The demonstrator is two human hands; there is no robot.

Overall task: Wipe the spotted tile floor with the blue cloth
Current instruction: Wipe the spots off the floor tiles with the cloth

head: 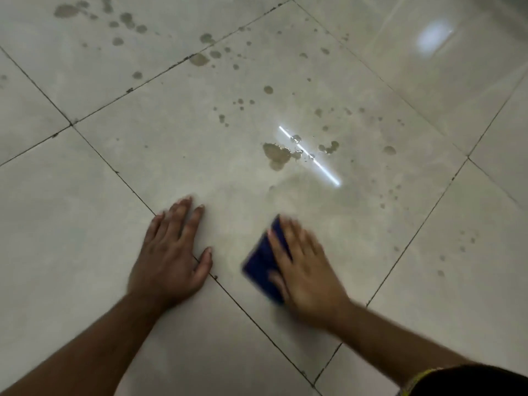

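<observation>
The blue cloth (pixel 264 262), folded into a small dark pad, lies flat on the pale tile floor (pixel 200 155). My right hand (pixel 305 270) presses on it with straight fingers and is blurred by motion. My left hand (pixel 171 252) rests flat on the floor to the left of the cloth, fingers spread. Brown spots dot the tile beyond the hands; the largest blotch (pixel 275 154) sits ahead of the cloth. A faint smeared patch (pixel 300 195) lies between the cloth and that blotch.
Dark grout lines (pixel 114 170) cross the floor diagonally. More brown spots (pixel 125 21) spread over the far-left tile and a few (pixel 463 244) at the right. A bright light reflection (pixel 310 155) streaks the wet tile. A dark garment edge (pixel 468 381) shows at the bottom right.
</observation>
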